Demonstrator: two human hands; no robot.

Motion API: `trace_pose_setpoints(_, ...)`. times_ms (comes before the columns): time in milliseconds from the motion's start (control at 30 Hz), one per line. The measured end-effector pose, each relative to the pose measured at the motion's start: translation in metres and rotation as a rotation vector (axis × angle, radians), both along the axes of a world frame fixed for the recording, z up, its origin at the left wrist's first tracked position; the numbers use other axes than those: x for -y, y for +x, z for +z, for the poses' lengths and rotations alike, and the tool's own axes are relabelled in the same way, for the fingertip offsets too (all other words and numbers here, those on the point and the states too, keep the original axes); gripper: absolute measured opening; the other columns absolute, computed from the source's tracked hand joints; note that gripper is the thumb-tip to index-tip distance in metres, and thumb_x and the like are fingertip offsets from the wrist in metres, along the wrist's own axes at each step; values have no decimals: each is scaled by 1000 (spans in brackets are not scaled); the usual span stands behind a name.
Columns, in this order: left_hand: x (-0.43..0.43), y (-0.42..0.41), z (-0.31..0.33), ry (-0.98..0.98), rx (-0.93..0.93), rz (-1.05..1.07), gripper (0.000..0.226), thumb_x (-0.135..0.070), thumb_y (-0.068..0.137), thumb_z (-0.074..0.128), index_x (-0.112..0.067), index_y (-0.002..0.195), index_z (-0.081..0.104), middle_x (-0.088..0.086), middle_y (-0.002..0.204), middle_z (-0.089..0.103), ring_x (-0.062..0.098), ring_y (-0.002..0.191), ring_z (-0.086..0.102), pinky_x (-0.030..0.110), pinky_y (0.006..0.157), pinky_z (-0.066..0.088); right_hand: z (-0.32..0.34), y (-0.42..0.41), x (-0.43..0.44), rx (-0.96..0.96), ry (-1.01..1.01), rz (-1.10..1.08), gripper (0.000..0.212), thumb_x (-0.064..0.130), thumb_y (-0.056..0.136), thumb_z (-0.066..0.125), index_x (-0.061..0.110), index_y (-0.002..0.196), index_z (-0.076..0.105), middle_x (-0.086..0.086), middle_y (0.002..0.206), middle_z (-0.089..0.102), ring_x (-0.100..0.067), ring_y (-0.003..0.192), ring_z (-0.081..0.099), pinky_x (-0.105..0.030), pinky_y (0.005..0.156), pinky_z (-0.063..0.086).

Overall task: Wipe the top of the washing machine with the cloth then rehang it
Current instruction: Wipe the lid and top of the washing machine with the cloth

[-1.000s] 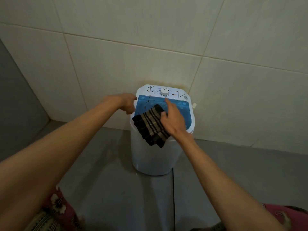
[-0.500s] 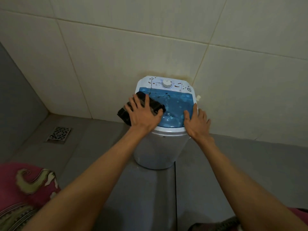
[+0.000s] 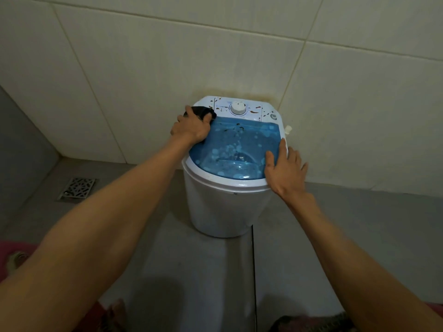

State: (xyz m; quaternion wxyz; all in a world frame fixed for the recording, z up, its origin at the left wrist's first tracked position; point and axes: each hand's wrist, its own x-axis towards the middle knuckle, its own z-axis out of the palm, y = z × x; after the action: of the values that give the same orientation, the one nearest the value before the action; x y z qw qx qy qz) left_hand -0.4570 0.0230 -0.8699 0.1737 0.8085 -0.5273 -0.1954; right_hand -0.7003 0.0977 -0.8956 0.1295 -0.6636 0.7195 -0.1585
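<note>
Both forearms are bare to the frame edge; no sleeves, watch or rings are visible. The left hand (image 3: pixel 191 127) and right hand (image 3: pixel 285 168) are ungloved. Pink patterned garment fabric (image 3: pixel 14 254) shows at lower left.

Both arms outstretched, left hand (image 3: pixel 191 127) curled, gripping; right hand (image 3: pixel 285 170) flat, fingers spread
</note>
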Motion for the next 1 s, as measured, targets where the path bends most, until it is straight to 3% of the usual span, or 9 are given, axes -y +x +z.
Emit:
trace_pose_setpoints(167, -39, -15, -5, -68, 167, -110, 77, -58, 97, 24, -12, 154, 1, 31, 154, 16, 46, 137, 27, 54, 109, 25, 6, 5, -2, 17, 23, -15, 65, 48, 102, 21, 20, 157, 3, -14, 163, 12, -33, 151, 4, -57, 119, -2)
trace_pose_setpoints(267, -69, -27, -13, -100, 277, -209, 75, -57, 97, 20, -14, 155, 1, 29, 159, 1, 44, 146, 5, 57, 117, 8, 8, 4, -3, 22, 41, -3, 65, 49, 102, 19, 20, 157, 2, -14, 163, 11, -33, 151, 2, -58, 119, -2)
trace_pose_setpoints(400, -105, -37, -24, -285, 396, -485, 71, -57, 97, 16, -17, 155, 7, 20, 161, 4, 32, 150, 0, 52, 120, -4, 10, 2, -3, 14, 71, 11, 66, 51, 102, 18, 21, 157, -1, -13, 164, 8, -32, 151, 1, -58, 119, -3)
trace_pose_setpoints(533, -121, -35, -33, -414, 435, -749, 66, -58, 97, 15, -24, 155, 15, 10, 162, 12, 23, 151, 7, 46, 122, 2, 11, 0, -3, 7, 75, 16, 66, 52, 102, 17, 22, 157, -2, -12, 164, 7, -33, 151, 0, -58, 119, -3)
trace_pose_setpoints(800, -39, -25, -13, -135, 288, -325, 70, -57, 96, 22, -25, 155, 8, 13, 163, -1, 29, 150, -5, 53, 119, -4, 7, -2, 1, -34, 60, 23, 66, 51, 102, 16, 21, 157, -1, -13, 164, 9, -32, 151, 0, -58, 119, -4)
trace_pose_setpoints(900, -16, -30, -7, -130, 305, -316, 67, -54, 97, 21, -23, 156, 9, 14, 163, 0, 30, 150, -3, 52, 119, -5, 5, -1, 1, -31, 51, 16, 65, 50, 102, 17, 20, 157, -1, -13, 164, 9, -32, 151, 0, -57, 119, -4)
trace_pose_setpoints(1000, -17, -49, -6, -180, 337, -499, 64, -52, 99, 20, -24, 155, 10, 13, 163, 2, 27, 151, -1, 48, 120, -5, 5, 0, 1, -24, 51, 14, 65, 49, 102, 17, 20, 157, -1, -13, 164, 9, -31, 151, 0, -57, 119, -4)
